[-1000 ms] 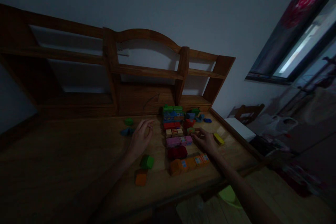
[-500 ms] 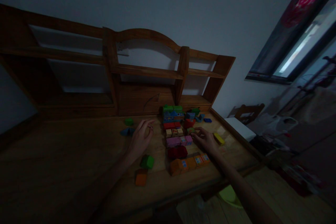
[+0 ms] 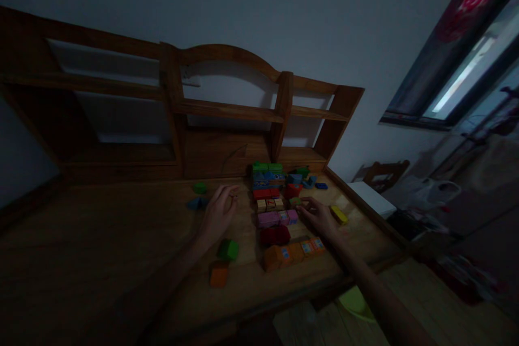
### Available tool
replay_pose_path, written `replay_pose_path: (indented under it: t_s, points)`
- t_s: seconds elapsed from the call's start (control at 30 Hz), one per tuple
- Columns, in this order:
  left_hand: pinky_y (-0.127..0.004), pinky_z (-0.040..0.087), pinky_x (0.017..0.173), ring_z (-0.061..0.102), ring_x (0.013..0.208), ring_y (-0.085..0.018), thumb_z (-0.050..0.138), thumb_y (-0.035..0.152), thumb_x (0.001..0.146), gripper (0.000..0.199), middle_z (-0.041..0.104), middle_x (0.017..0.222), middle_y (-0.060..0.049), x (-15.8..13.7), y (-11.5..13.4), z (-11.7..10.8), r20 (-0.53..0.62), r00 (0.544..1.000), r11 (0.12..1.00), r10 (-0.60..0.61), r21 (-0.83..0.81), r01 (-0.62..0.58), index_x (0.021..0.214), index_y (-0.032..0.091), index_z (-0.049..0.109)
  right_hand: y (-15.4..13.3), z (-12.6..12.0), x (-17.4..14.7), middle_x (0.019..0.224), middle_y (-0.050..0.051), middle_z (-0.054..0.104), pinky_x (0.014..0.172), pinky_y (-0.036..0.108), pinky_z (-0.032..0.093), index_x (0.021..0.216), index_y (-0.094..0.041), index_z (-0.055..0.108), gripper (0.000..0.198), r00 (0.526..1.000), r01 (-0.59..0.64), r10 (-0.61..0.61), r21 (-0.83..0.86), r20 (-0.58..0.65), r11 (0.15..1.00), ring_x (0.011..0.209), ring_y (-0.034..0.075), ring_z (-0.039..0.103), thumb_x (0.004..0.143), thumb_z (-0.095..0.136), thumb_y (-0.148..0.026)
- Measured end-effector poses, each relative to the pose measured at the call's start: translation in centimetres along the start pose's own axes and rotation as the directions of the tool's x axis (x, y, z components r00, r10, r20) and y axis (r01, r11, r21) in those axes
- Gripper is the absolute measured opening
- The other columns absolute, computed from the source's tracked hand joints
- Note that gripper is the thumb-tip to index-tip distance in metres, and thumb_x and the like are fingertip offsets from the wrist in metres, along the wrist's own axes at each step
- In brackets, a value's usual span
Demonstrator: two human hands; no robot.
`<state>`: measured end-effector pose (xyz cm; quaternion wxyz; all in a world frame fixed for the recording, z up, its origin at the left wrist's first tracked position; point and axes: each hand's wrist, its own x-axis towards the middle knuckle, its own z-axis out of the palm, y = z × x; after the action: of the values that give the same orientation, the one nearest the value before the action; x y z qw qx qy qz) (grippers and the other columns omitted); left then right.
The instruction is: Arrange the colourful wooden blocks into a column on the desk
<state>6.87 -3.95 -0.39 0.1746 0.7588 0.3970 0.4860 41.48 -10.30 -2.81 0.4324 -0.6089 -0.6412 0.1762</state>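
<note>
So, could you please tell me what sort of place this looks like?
Probably a dim room at home: a wooden desk with a shelf hutch, toy blocks spread on it, and a window at the right.

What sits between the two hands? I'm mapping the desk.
In the head view, rows of small cream blocks and pink blocks lie between left hand and right hand.

We see a small green block [image 3: 294,201] flat on the desk [image 3: 121,238], just right of the tan row [image 3: 270,204] and just behind the pink row's [image 3: 278,218] right end. The right hand's [image 3: 320,217] fingertips touch it. It is dim and partly hidden, so its exact shape stays unclear.
</note>
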Motion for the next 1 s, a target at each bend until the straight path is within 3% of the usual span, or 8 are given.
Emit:
replay_pose_path:
  t_s: [0.3,0.47,0.6,0.73,0.83,1.0]
  points:
    - [-0.033,0.047,0.097,0.06,0.105,-0.017,0.047,0.017,0.096,0.03,0.059,0.117,-0.004,0.0,-0.1,0.0,0.001,1.0,1.0,0.004,-0.004,-0.004,0.124,0.024,0.058,-0.9,-0.4,-0.3,0.084,0.004,0.073,0.063,0.029,0.055,0.118,-0.021,0.068,0.044,0.999,-0.033,0.033,0.014,0.0,0.999,0.076,0.023,0.072,0.088,0.066,-0.053]
    - [-0.032,0.049,0.098,0.06,0.107,-0.017,0.045,0.019,0.099,0.028,0.058,0.118,-0.005,0.0,0.0,0.1,0.0,1.0,0.999,0.028,0.041,-0.028,0.124,0.023,0.056,-1.3,-1.1,-0.6,0.08,0.004,0.07,0.062,0.03,0.052,0.122,-0.021,0.067,0.052,0.985,-0.049,0.044,-0.03,-0.166,0.998,0.074,0.023,0.069,0.087,0.066,-0.059]
    - [-0.038,0.047,0.105,0.057,0.117,-0.021,0.044,0.023,0.1,0.029,0.058,0.125,-0.008,0.7,-1.3,-0.9,0.05,0.997,0.988,0.052,0.144,-0.059,0.126,0.022,0.056,-1.9,-2.5,-0.4,0.082,0.006,0.07,0.058,0.029,0.049,0.111,-0.019,0.071,0.05,0.962,-0.06,0.057,-0.003,-0.268,0.998,0.07,0.022,0.065,0.09,0.06,-0.063]
    - [-0.049,0.045,0.104,0.056,0.116,-0.028,0.051,0.037,0.098,0.028,0.061,0.12,-0.012,1.7,-5.2,-3.5,0.139,0.988,0.947,0.069,0.303,-0.109,0.114,0.018,0.063,-2.8,-4.9,1.3,0.072,0.003,0.064,0.054,0.027,0.042,0.1,-0.018,0.072,0.048,0.907,-0.005,-0.022,-0.063,-0.42,0.998,0.058,0.016,0.056,0.095,0.054,-0.062]
    - [-0.051,0.047,0.101,0.059,0.108,-0.028,0.05,0.047,0.098,0.032,0.065,0.11,-0.011,2.3,-8.2,-5.8,0.228,0.97,0.908,0.08,0.385,-0.166,0.103,0.021,0.067,-3.3,-6.0,3.7,0.065,-0.001,0.058,0.055,0.026,0.04,0.09,-0.018,0.07,0.047,0.848,0.024,-0.08,-0.113,-0.525,0.993,0.056,0.015,0.052,0.097,0.051,-0.06]
    - [-0.048,0.047,0.101,0.062,0.109,-0.027,0.043,0.047,0.101,0.033,0.068,0.112,-0.011,2.5,-10.3,-7.6,0.321,0.945,0.858,0.06,0.468,-0.213,0.103,0.025,0.068,-3.3,-4.9,7.5,0.061,-0.002,0.053,0.061,0.027,0.039,0.071,-0.02,0.057,0.053,0.757,0.081,-0.14,-0.12,-0.638,0.989,0.059,0.015,0.05,0.101,0.042,-0.061]
